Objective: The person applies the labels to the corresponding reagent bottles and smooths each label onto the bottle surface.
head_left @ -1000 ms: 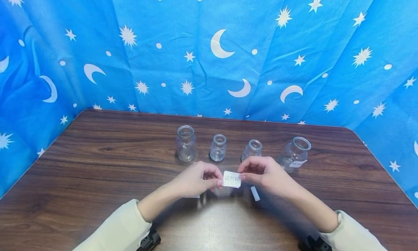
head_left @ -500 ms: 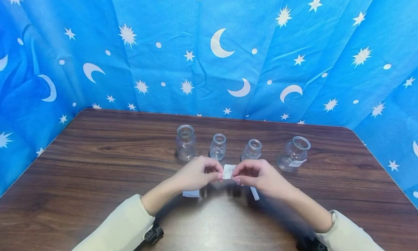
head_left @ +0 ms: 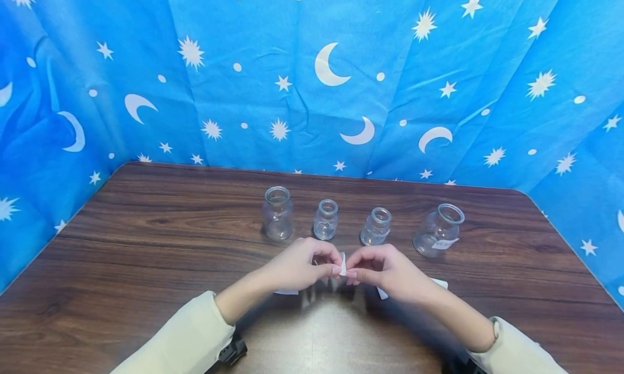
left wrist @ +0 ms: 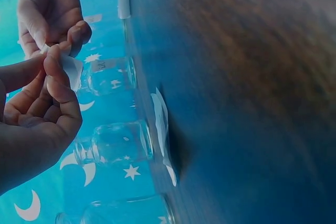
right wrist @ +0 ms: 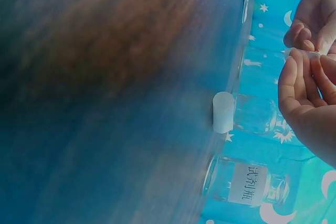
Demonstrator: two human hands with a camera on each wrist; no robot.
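Between my two hands is a small white paper label [head_left: 343,264], seen nearly edge-on in the head view. My left hand [head_left: 298,266] pinches its left side with thumb and fingertips. The right hand [head_left: 390,272] pinches the other side, fingertips close to those of the left. In the left wrist view a blank part of the label [left wrist: 72,70] sticks out past the fingers. Just beyond the hands stand two small glass jars, one [head_left: 325,221] behind the left hand and one [head_left: 375,230] with a label behind the right.
A larger glass jar [head_left: 278,218] stands at the left end of the row. Another large jar [head_left: 429,238] at the right end bears a white label [right wrist: 248,184] with characters. White paper pieces lie on the wooden table: one [head_left: 286,293] by the left hand, one [head_left: 382,293] below the right.
The label has turned from showing its written face to nearly edge-on. My hands have drawn closer together, and another white piece now shows beside the right wrist.
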